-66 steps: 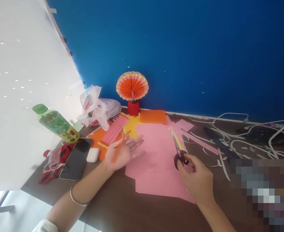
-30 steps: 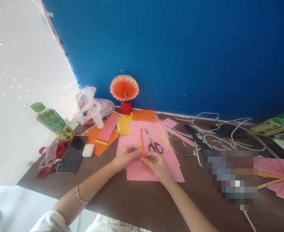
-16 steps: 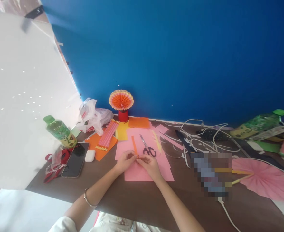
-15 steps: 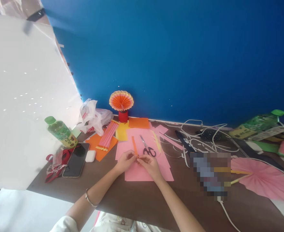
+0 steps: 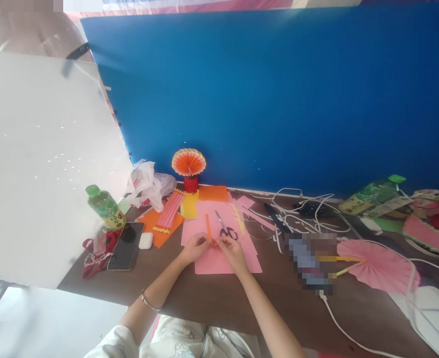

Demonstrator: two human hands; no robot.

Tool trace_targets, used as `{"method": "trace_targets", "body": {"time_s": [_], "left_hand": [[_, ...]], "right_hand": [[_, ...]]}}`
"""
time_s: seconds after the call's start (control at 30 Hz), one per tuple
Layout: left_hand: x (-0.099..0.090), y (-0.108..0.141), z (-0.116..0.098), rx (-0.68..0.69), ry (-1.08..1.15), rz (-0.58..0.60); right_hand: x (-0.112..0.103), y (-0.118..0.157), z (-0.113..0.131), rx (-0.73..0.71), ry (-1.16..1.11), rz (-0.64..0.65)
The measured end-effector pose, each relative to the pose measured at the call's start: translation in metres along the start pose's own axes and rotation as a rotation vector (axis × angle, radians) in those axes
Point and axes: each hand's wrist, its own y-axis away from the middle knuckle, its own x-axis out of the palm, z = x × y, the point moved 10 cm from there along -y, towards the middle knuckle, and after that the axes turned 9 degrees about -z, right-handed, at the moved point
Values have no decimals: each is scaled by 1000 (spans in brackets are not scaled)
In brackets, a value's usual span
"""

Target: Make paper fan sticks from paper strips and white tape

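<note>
Over the pink paper sheets (image 5: 229,263), my left hand (image 5: 197,247) and my right hand (image 5: 230,250) pinch a narrow orange paper strip (image 5: 208,226) between them. One part of the strip stands away from me, and a short part runs across between my fingertips, so it looks bent there. Both hands are closed at the fingertips. Scissors (image 5: 226,227) with dark handles lie on the pink paper just beyond my right hand, blades pointing away, touched by neither hand.
Left of the paper are pleated pink strips (image 5: 170,211), a white case (image 5: 146,241), a phone (image 5: 126,246) and a green-capped bottle (image 5: 107,209). An orange paper fan (image 5: 188,162) stands at the back. White cables (image 5: 318,219) and a pink fan (image 5: 380,266) lie to the right.
My hands have moved slightly apart, and more of the orange strip now shows across between them. The whole view has shifted a little with my head.
</note>
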Motion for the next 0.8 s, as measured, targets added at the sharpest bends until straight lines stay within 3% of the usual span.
{"method": "trace_targets", "body": {"time_s": [0.33, 0.8], "left_hand": [[0, 4, -4, -1, -51, 1], [2, 5, -3, 25, -105, 18]], "right_hand": [[-7, 4, 5, -98, 53, -89], [11, 14, 20, -188, 194, 68]]}}
